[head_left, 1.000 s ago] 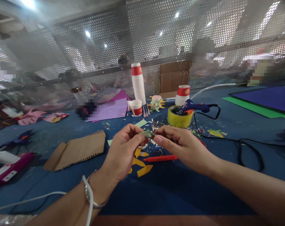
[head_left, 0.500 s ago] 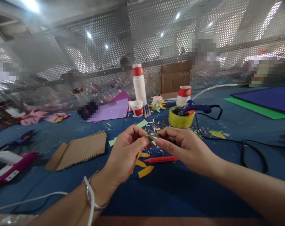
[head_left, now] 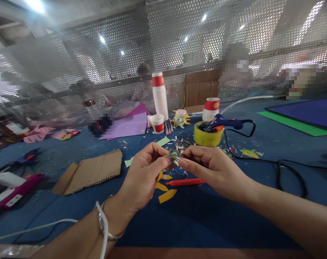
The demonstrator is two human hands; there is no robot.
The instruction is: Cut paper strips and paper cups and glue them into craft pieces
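Observation:
Both hands meet above the middle of the table. My left hand [head_left: 148,172] pinches a small piece of light green paper [head_left: 169,155] between thumb and fingertips. My right hand [head_left: 210,167] is closed around a small pair of scissors, whose thin blades [head_left: 177,156] point left at the paper; the handles are hidden inside the fingers. Below the hands lie an orange-red marker [head_left: 186,182] and several yellow paper petals [head_left: 167,196]. Paper scraps [head_left: 183,142] are scattered just behind the fingers.
A yellow tape roll [head_left: 206,138] holds a blue glue gun [head_left: 227,123], its black cord running right. Behind stand a tall paper cup stack [head_left: 160,102], a single cup [head_left: 157,126] and a paper-petalled cup [head_left: 180,118]. Corrugated cardboard [head_left: 94,172] lies left.
The scissor blades and the green paper have shifted very slightly between the fingertips. Both hands stay in nearly the same place.

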